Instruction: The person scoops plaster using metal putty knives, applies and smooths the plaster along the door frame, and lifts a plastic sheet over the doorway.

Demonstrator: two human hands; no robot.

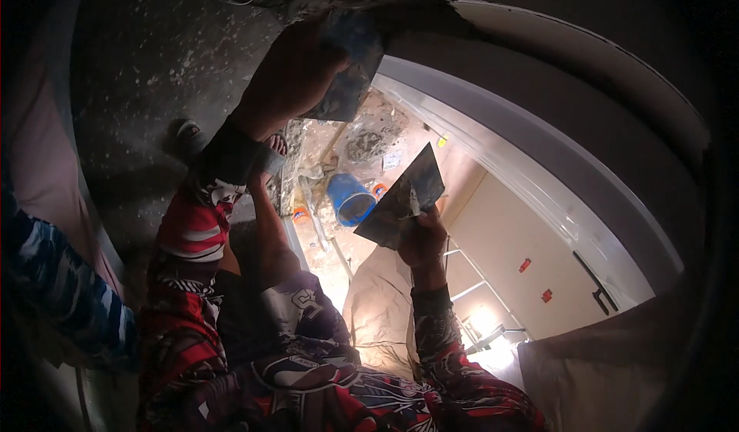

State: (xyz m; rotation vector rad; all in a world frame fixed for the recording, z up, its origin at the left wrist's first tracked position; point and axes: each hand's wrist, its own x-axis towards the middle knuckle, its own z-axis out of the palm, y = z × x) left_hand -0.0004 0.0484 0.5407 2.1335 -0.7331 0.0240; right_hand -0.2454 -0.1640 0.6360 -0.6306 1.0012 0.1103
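My left hand (289, 78) is raised and wrapped round a wide putty knife (356, 85), whose smeared, flat metal blade stands beside a rough, dark broken edge (419, 12) of the wall. Shadow hides whether the blade touches that edge. Lower and to the right, my right hand (424, 241) grips a second wide putty knife (408, 193). Its blade is tilted, with a pale smear of paste near my fingers. The two blades are apart from each other. Both handles are hidden in my hands.
Far below on the floor are a blue bucket (350, 201), orange-lidded tubs (301, 216) and rubble (369, 143). A white frame (531, 162) curves along the right, beside a pale door (508, 255) with a black handle (596, 282). A bright lamp (493, 347) shines low right.
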